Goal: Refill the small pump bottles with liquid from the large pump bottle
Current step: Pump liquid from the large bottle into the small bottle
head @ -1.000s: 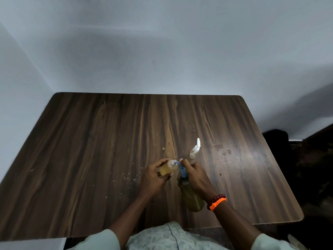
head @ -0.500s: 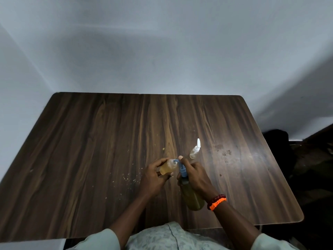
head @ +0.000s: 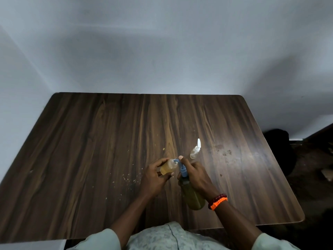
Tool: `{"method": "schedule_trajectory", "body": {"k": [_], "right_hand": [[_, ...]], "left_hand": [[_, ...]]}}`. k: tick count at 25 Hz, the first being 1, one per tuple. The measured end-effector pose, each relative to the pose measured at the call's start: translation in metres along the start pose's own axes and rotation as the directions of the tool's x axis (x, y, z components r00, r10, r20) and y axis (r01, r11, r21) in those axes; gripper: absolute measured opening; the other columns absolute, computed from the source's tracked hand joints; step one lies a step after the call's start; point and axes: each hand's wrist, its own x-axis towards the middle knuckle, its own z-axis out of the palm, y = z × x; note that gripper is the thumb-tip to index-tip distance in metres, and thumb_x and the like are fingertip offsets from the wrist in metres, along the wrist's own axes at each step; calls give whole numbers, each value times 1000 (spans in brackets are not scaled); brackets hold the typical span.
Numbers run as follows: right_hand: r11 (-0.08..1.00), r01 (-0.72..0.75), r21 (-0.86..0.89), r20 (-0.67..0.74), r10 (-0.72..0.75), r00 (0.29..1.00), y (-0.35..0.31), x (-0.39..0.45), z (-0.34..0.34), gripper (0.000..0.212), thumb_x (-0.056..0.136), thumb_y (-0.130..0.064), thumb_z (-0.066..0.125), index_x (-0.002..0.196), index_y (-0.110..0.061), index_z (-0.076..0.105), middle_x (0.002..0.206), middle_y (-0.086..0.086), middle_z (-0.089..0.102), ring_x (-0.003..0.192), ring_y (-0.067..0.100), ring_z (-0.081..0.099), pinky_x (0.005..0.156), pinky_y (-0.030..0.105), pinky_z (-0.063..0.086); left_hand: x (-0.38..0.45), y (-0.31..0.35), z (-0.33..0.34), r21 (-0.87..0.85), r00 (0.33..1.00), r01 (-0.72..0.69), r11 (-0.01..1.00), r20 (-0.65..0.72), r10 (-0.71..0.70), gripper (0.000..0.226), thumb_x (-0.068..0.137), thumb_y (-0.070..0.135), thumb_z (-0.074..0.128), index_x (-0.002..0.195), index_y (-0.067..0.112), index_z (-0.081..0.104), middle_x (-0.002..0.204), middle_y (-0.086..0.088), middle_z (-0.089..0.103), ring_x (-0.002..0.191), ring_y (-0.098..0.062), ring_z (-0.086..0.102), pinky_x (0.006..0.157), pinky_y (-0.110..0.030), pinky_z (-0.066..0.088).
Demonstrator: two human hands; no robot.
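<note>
My left hand (head: 155,175) holds a small clear bottle (head: 168,167) with amber liquid in it, its mouth tilted toward the right. My right hand (head: 195,175) grips the large bottle (head: 192,195) of olive-yellow liquid, with a finger on top of its blue pump head (head: 182,167). The blue spout reaches into the small bottle's mouth. A second small clear bottle (head: 195,152) with a white pump top stands on the wooden table (head: 90,150) just beyond my right hand; it looks nearly empty.
Pale crumbs (head: 129,177) lie scattered on the table left of my left hand. Dark stains (head: 223,150) mark the surface to the right. Walls bound the table at the back and left. A dark object (head: 277,141) sits on the floor past the right edge.
Both hands and the two held bottles stay almost still; the right finger stays on the blue pump head.
</note>
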Motion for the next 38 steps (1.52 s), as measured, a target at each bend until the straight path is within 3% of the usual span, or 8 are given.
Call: {"method": "schedule_trajectory", "body": {"k": [6, 11, 16, 20, 24, 28, 31, 38], "right_hand": [[999, 30, -23, 15, -30, 999, 2, 1, 0, 59, 98, -57, 52, 99, 0, 69, 88, 15, 77, 79, 28, 76, 86, 52, 63], [998, 30, 53, 22, -32, 999, -1, 1, 0, 66, 95, -62, 52, 115, -1, 63, 100, 19, 74, 85, 30, 74, 79, 41, 62], [997, 72, -22, 3, -72, 997, 1, -2, -2, 54, 95, -63, 52, 91, -11, 69, 76, 1, 78, 69, 12, 75, 71, 31, 60], [1000, 4, 15, 2, -4, 1000, 3, 0, 0, 63, 95, -66, 53, 113, -6, 61, 104, 18, 71, 93, 32, 72, 86, 45, 61], [1000, 14, -15, 19, -13, 1000, 5, 0, -2, 69, 91, -69, 53, 107, -3, 65, 95, 15, 75, 81, 23, 75, 78, 40, 62], [1000, -16, -6, 17, 16, 1000, 9, 1, -2, 63, 94, -64, 54, 113, -4, 62, 108, 21, 70, 98, 36, 71, 93, 54, 60], [1000, -10, 9, 15, 10, 1000, 8, 0, -1, 78, 84, -77, 52, 112, -6, 61, 105, 21, 71, 93, 34, 72, 91, 51, 61], [999, 7, 52, 5, -7, 1000, 10, 1, -2, 62, 89, -70, 54, 107, -11, 61, 106, 17, 71, 93, 31, 71, 88, 48, 61]], "left_hand": [[0, -1, 0, 10, 1000, 13, 1000, 26, -13, 54, 86, 11, 82, 137, 18, 65, 135, 1, 69, 127, -14, 63, 106, -48, 58], [0, -1, 0, 16, 1000, -4, 1000, 3, 4, 54, 86, 11, 83, 136, 19, 66, 133, 3, 70, 126, -12, 63, 105, -47, 58], [-2, -2, 1, 19, 999, 12, 1000, 32, -12, 54, 86, 12, 82, 137, 20, 65, 135, 3, 69, 129, -13, 62, 106, -49, 57], [-2, -1, 0, 15, 1000, -4, 1000, 17, 4, 54, 86, 11, 83, 136, 19, 65, 134, 3, 69, 128, -13, 62, 106, -48, 57], [-2, -2, 0, 7, 1000, -1, 1000, 18, 1, 53, 85, 11, 83, 135, 18, 66, 133, 2, 70, 128, -15, 63, 106, -49, 57], [-4, -3, 2, 15, 999, 10, 1000, 53, -11, 54, 87, 14, 83, 137, 19, 64, 136, 4, 69, 129, -12, 61, 108, -48, 56], [-2, -3, 2, 9, 999, 2, 1000, 37, -3, 54, 87, 13, 82, 138, 19, 63, 137, 2, 68, 129, -13, 61, 108, -45, 56], [-4, -4, 3, -7, 998, 5, 1000, 59, -5, 53, 87, 13, 82, 137, 20, 64, 135, 4, 69, 128, -12, 62, 107, -43, 57]]}}
